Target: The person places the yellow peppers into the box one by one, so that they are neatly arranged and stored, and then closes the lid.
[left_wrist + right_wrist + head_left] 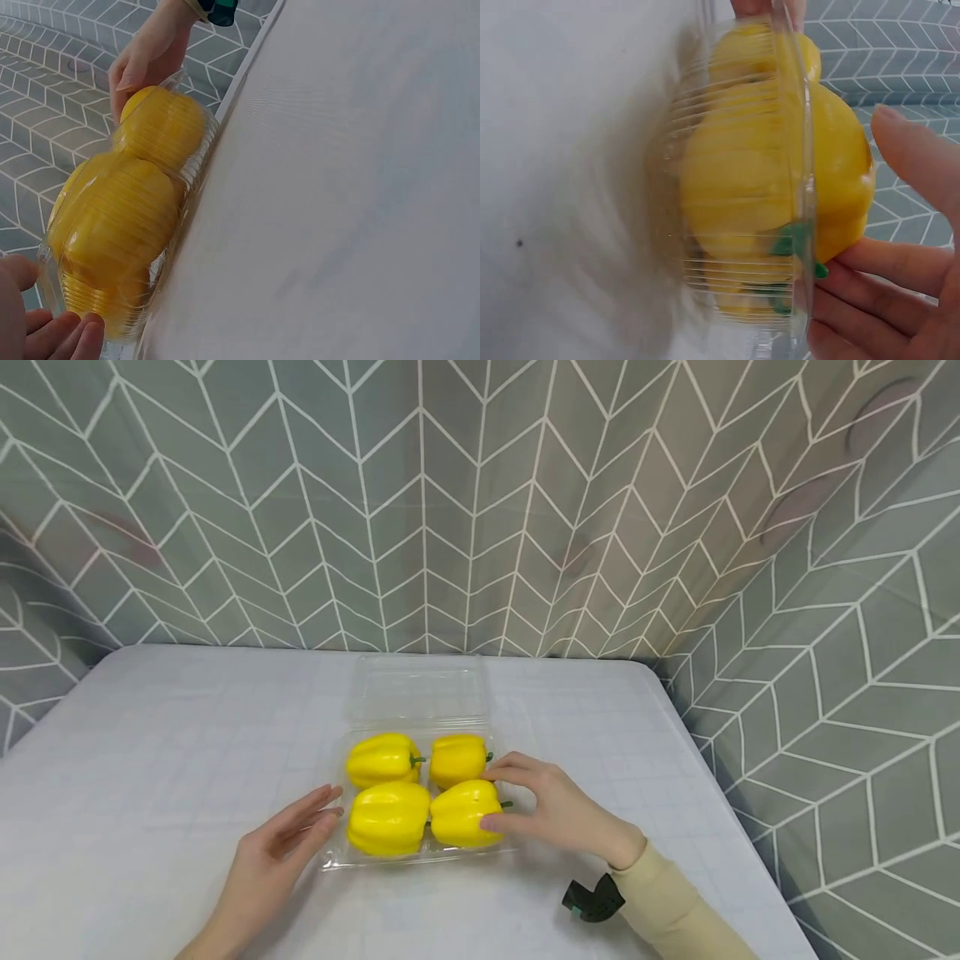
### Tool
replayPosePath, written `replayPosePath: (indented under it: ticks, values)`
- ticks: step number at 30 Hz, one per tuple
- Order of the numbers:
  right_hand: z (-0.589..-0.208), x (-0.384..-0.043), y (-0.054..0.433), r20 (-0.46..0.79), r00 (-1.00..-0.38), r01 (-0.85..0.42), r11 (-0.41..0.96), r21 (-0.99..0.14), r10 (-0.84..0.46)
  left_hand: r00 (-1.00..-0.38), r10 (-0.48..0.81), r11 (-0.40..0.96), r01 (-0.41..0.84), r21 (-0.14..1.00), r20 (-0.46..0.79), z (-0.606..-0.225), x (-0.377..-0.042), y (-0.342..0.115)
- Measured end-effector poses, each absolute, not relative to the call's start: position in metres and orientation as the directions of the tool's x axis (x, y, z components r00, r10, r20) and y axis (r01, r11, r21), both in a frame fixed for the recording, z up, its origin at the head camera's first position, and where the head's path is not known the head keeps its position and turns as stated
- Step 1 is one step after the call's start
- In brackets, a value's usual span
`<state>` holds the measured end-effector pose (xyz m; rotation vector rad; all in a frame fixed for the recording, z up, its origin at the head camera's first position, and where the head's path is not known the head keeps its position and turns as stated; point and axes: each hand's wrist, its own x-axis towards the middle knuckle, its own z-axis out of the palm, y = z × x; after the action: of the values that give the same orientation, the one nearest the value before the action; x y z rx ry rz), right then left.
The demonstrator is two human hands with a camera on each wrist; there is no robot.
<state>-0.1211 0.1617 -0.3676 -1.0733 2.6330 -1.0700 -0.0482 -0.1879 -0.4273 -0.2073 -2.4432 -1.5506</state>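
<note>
Several yellow bell peppers with green stems lie in an open clear plastic clamshell box [420,862], in two rows. The near right bell pepper [465,814] is beside my right hand [566,814], whose thumb and fingers spread around its stem end. In the right wrist view, the thumb [915,154] stands apart from the pepper while the fingers are close to its stem side. My left hand [273,852] is at the box's left side, fingers loosely bent, near the near left bell pepper [388,818]. The left wrist view shows its fingertips [90,337] close to the box wall.
The box's clear lid [420,689] lies folded back toward the far table edge. A white cloth [187,735] covers the table. Grey curtains [450,510] with white lines hang behind and at the right. A black device [594,900] sits at my right wrist.
</note>
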Motion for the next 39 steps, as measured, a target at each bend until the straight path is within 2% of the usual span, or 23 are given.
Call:
replayPosePath:
  ticks: [6,11,17,21,25,28,34,39]
  values:
    - [-0.366,-0.126,0.167,0.186,-0.768,-0.563,0.507,-0.652,-0.613,-0.96,0.016,0.404,0.262,0.876,0.279,-0.423,-0.052,-0.184]
    - [-0.37,-0.13,0.169,0.271,-0.788,-0.57,0.491,-0.658,-0.553,-0.966,0.025,0.406,0.247,0.88,0.259,-0.418,-0.057,-0.184]
    - [-0.377,-0.136,0.174,0.358,-0.815,-0.566,0.495,-0.659,-0.455,-0.98,0.009,0.398,0.184,0.899,0.196,-0.413,-0.072,-0.185]
    - [-0.384,-0.14,0.175,0.363,-0.854,-0.515,0.51,-0.689,-0.373,-0.991,-0.018,0.39,0.113,0.914,0.131,-0.408,-0.089,-0.184]
    - [-0.391,-0.143,0.174,0.258,-0.926,-0.371,0.526,-0.765,-0.276,-0.998,-0.049,0.303,0.018,0.953,0.035,-0.405,-0.109,-0.182]
    - [-0.395,-0.145,0.172,0.161,-0.963,-0.255,0.53,-0.809,-0.218,-0.996,-0.087,0.181,-0.037,0.983,-0.021,-0.403,-0.121,-0.179]
    - [-0.398,-0.151,0.17,0.068,-0.976,-0.162,0.485,-0.86,-0.207,-0.987,-0.12,-0.042,-0.102,0.994,-0.106,-0.402,-0.136,-0.173]
    - [-0.399,-0.154,0.172,0.032,-0.974,-0.129,0.436,-0.89,-0.223,-0.964,-0.133,-0.236,-0.193,0.952,-0.228,-0.4,-0.141,-0.166]
